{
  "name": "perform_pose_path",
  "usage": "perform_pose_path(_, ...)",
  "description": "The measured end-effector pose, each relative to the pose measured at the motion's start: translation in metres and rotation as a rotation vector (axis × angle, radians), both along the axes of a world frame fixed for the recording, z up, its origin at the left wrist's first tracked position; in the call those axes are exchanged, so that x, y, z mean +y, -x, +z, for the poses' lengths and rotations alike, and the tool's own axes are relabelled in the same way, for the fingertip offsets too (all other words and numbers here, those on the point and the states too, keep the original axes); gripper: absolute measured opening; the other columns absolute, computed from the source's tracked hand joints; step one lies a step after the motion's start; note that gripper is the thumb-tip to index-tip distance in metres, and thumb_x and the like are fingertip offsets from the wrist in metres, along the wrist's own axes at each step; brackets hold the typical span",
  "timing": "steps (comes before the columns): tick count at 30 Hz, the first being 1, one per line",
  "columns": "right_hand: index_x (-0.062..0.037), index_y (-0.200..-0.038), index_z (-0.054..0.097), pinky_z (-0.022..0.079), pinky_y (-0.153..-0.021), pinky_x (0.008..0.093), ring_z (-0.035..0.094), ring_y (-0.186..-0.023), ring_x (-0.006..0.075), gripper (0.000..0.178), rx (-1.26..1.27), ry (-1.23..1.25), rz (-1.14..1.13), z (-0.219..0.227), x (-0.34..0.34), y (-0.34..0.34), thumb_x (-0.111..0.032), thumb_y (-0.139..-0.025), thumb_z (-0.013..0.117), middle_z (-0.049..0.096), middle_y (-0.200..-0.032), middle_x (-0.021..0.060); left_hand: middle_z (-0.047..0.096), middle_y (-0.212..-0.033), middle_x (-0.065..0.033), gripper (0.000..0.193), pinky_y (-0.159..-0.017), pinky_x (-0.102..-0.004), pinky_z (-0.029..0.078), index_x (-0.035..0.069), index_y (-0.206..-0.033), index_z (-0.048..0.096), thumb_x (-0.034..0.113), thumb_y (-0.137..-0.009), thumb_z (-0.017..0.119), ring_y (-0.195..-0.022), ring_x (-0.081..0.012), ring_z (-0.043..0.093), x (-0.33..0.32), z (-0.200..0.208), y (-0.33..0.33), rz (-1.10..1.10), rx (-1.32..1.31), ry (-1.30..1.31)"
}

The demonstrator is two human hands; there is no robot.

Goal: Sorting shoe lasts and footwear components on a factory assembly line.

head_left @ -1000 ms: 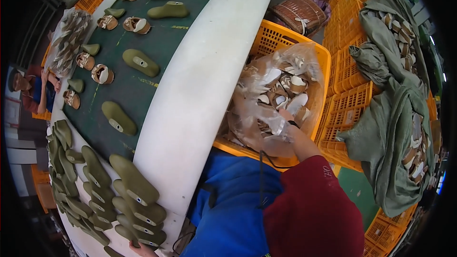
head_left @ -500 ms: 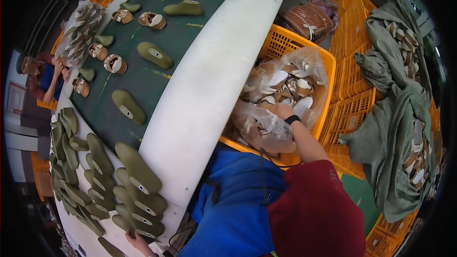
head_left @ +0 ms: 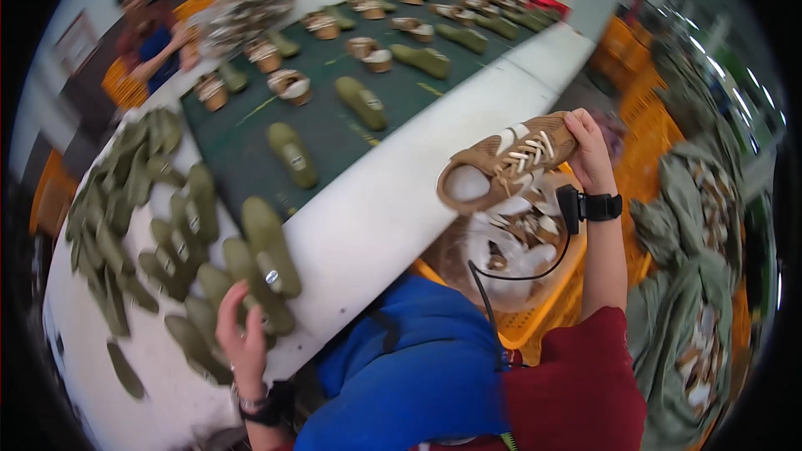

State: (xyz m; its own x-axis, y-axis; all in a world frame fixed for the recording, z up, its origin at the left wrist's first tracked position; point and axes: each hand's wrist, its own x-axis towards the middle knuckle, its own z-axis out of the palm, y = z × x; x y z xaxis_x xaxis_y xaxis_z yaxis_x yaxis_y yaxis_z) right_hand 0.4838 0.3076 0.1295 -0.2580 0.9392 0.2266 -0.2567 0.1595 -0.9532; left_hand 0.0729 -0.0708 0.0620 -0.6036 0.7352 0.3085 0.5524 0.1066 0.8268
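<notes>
A brown sneaker (head_left: pixel 510 159) with cream laces is raised above the yellow crate, and my right hand (head_left: pixel 590 154) grips it by the toe. Its round opening points left, with white lining inside. At the lower left my left hand (head_left: pixel 241 338) has its fingers apart beside a stack of green shoe lasts (head_left: pixel 271 250); it holds nothing that I can see, and whether a fingertip touches a last I cannot tell. Below the sneaker, the yellow crate (head_left: pixel 525 326) contains a clear plastic bag (head_left: pixel 480 242) of more brown and white shoes.
A green conveyor belt (head_left: pixel 334 146) carries rows of lasts and shoes, with a white table edge (head_left: pixel 368 205) along it. More lasts (head_left: pixel 109 209) are piled at left. A co-worker (head_left: pixel 154 46) stands across the belt. Green cloth (head_left: pixel 681 238) drapes over crates at right.
My right hand has come up out of the crate with the brown sneaker. My left hand has lifted from the near end of the lasts. The view has turned and shows more of the belt.
</notes>
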Motion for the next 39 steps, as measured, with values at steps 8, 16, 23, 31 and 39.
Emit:
perform_pose_path(8,-0.0076,-0.085,0.056,0.048,-0.066,0.0218,0.057,-0.072,0.0063,0.014,-0.099,0.271,0.766,-0.005,-0.065,0.24,-0.019,-0.09,0.062,0.059,-0.08,-0.0008,0.042,-0.135,-0.0137,0.067,-0.1,-0.0382,0.04,0.009,-0.138,0.034,0.012,-0.079,0.065,-0.123,-0.0267,0.046,0.032,0.066,-0.055,-0.333,-0.33,-0.002)
perform_pose_path(16,-0.004,-0.113,0.054,0.047,-0.075,0.0301,0.059,-0.084,0.0222,0.036,-0.395,-0.829,0.323,-0.013,-0.137,0.304,-0.017,-0.082,0.068,0.06,-0.1,0.0108,0.059,-0.069,-0.0226,0.052,-0.062,-0.043,0.048,0.003,-0.13,0.042,0.009,-0.081,0.056,-0.066,-0.0361,0.062,0.017,0.03,-0.04,0.032,-0.157,-0.076)
perform_pose_path(23,-0.0109,-0.112,0.061,0.052,-0.063,0.0295,0.062,-0.076,0.0222,0.046,-0.519,-1.162,0.646,-0.01,-0.22,0.258,-0.019,-0.068,0.076,0.056,-0.101,0.008,0.061,-0.066,-0.0196,0.019,-0.053,-0.0418,0.049,0.0,-0.103,0.062,0.011,-0.089,0.054,-0.059,-0.0365,0.061,0.03,0.017,-0.015,0.343,0.338,-0.008)
perform_pose_path(31,-0.0077,-0.121,0.052,0.051,-0.071,0.037,0.062,-0.076,0.0275,0.049,-0.787,-0.711,0.838,-0.099,-0.177,0.272,-0.023,-0.078,0.069,0.054,-0.112,0.014,0.064,-0.07,-0.0157,0.021,-0.057,-0.0318,0.05,0.0,-0.103,0.063,0.009,-0.084,0.061,-0.061,-0.0254,0.065,0.03,0.022,-0.013,0.271,0.133,-0.001)
perform_pose_path(39,-0.006,-0.113,0.058,0.046,-0.083,0.0374,0.054,-0.099,0.0313,0.048,-0.867,-0.657,0.456,-0.108,-0.15,0.204,-0.021,-0.071,0.075,0.051,-0.118,0.0145,0.064,-0.09,-0.0168,0.023,-0.076,-0.0397,0.049,-0.001,-0.101,0.062,0.01,-0.081,0.063,-0.086,-0.0336,0.061,-0.054,-0.022,0.02,0.441,0.298,0.207)
